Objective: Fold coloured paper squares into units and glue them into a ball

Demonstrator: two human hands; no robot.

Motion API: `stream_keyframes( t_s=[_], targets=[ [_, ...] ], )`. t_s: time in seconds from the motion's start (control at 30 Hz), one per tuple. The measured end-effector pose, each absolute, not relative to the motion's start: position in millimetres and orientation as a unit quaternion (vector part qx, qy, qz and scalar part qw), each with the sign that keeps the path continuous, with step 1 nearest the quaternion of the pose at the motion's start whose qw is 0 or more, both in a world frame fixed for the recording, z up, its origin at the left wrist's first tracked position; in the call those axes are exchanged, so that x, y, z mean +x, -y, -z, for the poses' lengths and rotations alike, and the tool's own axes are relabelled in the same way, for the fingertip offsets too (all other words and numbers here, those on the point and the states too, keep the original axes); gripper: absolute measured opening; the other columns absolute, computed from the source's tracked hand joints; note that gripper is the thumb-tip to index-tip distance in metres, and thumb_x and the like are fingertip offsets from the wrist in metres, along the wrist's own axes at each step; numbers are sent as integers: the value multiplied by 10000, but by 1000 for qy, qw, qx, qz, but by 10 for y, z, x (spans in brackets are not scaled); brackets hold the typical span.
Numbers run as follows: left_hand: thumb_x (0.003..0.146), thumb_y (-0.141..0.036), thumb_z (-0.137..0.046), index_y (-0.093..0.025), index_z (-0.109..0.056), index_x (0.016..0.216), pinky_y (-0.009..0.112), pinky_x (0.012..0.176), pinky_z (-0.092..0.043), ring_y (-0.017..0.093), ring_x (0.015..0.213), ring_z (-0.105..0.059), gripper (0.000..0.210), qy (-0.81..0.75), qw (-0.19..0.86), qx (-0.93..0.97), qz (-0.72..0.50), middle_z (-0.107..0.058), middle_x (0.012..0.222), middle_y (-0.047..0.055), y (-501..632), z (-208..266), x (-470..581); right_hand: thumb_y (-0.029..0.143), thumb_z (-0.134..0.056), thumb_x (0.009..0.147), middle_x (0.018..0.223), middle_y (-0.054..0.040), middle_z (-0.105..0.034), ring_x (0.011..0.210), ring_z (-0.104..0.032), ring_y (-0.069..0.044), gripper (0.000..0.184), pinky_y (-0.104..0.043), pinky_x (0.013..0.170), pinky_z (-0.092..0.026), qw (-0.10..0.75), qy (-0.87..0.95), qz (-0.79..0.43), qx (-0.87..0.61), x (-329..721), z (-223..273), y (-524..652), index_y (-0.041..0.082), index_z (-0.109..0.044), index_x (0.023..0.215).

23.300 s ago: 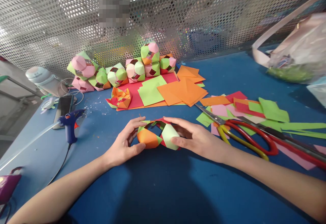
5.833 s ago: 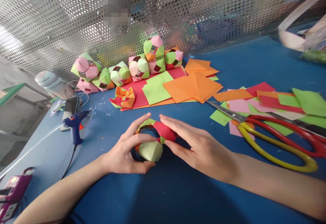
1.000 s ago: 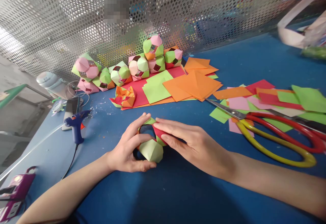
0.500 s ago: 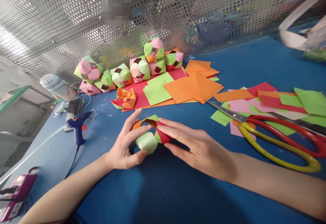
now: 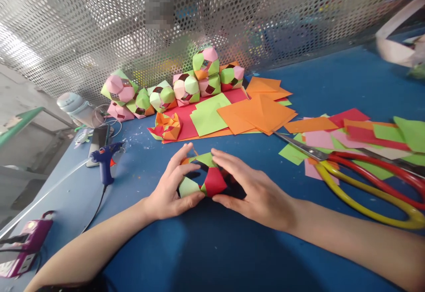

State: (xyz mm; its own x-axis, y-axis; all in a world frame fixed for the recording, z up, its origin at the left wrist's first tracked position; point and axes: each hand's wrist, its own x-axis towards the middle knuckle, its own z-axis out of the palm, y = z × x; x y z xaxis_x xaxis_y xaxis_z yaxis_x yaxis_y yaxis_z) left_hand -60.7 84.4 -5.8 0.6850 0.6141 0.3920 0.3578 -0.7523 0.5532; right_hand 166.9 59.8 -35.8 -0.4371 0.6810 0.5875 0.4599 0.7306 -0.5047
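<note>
Low over the table in front of me is a folded paper ball (image 5: 215, 181) with red, pale green, bright green and orange faces and dark openings between them. My left hand (image 5: 168, 190) grips it from the left, thumb along its lower edge and fingers over the far side. From the right, my right hand (image 5: 262, 192) curves around the red side, fingertips at the top and thumb at the bottom; a dark gap shows inside its palm. Just beyond stands a smaller orange and red folded paper piece (image 5: 168, 126).
Finished paper balls (image 5: 186, 89) are stacked by the perforated metal screen (image 5: 99, 30). Square paper sheets (image 5: 262, 114) lie at centre. Large red-and-yellow scissors (image 5: 335, 163) rest among scraps at right. A blue glue gun (image 5: 105, 161), a phone (image 5: 98, 139) and a purple power strip (image 5: 29, 243) are left.
The paper ball has turned in my hands, so its red face now points toward me. My right thumb has moved down and left, away from the red face. The view has shifted slightly.
</note>
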Motion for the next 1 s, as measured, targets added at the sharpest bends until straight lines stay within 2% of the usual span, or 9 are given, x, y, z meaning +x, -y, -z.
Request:
stream_keyframes(
  t_s=[0.07,0.23,0.4,0.63,0.77,0.87,0.93,1.0],
  targets=[
    [784,-358,-646,-193,-404,1277,539,1054,-334,353,1380,-223,573,-272,212,892,-291,-170,1504,193,-844,65,-607,350,-565,862,1383,-217,-438,1296,-415,-262,645,-420,1004,-459,404,832,-156,-346,1674,361,-614,104,-302,1398],
    [772,-489,-611,-209,-364,1336,559,1061,-315,367,1390,-183,676,-261,202,903,-277,-142,1509,194,-846,78,-606,326,-519,896,1404,-161,-434,1302,-407,-242,535,-409,1035,-424,399,831,-197,-334,1706,370,-622,160,-374,1383],
    [809,-463,-576,-195,-327,1356,591,1078,-260,364,1391,-174,659,-234,184,918,-262,-212,1469,218,-851,94,-599,325,-530,890,1404,-167,-429,1288,-427,-252,517,-435,1028,-425,403,828,-199,-334,1705,377,-605,181,-402,1370],
    [810,-465,-575,-178,-413,1263,584,1058,-298,351,1369,-238,560,-222,161,923,-270,-342,1396,214,-839,69,-575,278,-529,892,1383,-173,-444,1261,-462,-251,436,-427,998,-458,421,829,-182,-321,1667,355,-586,195,-461,1314],
    [799,-490,-572,-169,-467,1156,570,1049,-320,349,1366,-247,491,-223,159,923,-271,-354,1386,218,-833,58,-562,261,-523,896,1370,-198,-446,1248,-476,-260,361,-413,970,-482,421,828,-183,-321,1656,343,-576,163,-523,1244],
    [800,-493,-566,-160,-478,1098,573,1050,-315,350,1363,-254,455,-222,149,926,-266,-359,1377,225,-831,58,-553,262,-513,902,1363,-218,-440,1148,-565,-246,338,-379,887,-540,416,829,-191,-321,1651,341,-574,148,-541,1219],
    [798,-502,-563,-163,-476,1089,575,1049,-314,349,1359,-263,455,-222,144,927,-266,-369,1370,223,-833,63,-553,266,-506,907,1368,-214,-434,1087,-603,-232,335,-365,844,-560,412,829,-197,-322,1649,340,-575,160,-541,1222],
    [788,-513,-570,-172,-468,1110,577,1048,-314,347,1352,-279,480,-221,145,926,-270,-380,1367,217,-837,71,-559,270,-501,909,1378,-198,-428,1111,-589,-237,339,-378,864,-553,410,829,-201,-323,1647,338,-578,180,-534,1234]
  ],
)
